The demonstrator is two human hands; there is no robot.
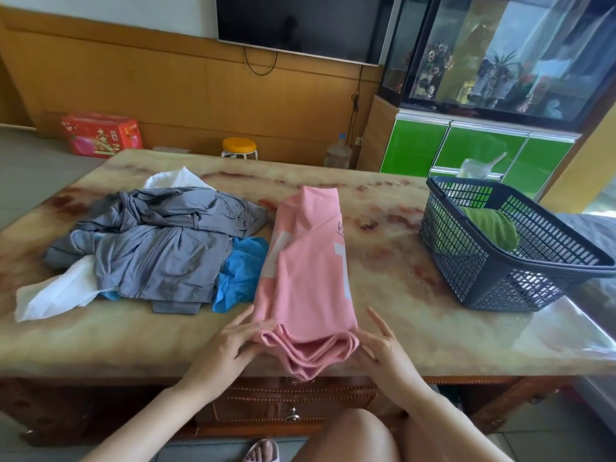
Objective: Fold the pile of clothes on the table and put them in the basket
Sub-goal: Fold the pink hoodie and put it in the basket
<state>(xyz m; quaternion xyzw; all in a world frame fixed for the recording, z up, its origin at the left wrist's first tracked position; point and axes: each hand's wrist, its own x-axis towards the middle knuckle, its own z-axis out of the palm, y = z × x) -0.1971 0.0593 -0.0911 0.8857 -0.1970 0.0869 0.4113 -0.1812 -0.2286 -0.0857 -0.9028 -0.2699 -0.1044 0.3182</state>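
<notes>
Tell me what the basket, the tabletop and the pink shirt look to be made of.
Basket: probably moulded plastic, dark and matte, judging by its even lattice walls.
Tabletop: polished stone or a stone-look surface, glossy with reddish veins; which one is unclear.
Pink shirt: soft knit fabric, perhaps cotton, matte, lying in limp layered folds.

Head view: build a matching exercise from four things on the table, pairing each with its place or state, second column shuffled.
1. pink cotton T-shirt
2. grey zip jacket
3. green fabric garment
4. white fabric garment

A. inside the dark plastic mesh basket
B. crumpled heap, left part of the marble-patterned table
C. folded into a long strip, left hand and right hand touching its near hem
D. sticking out from under the grey zip jacket

Pairs: 1-C, 2-B, 3-A, 4-D
</notes>
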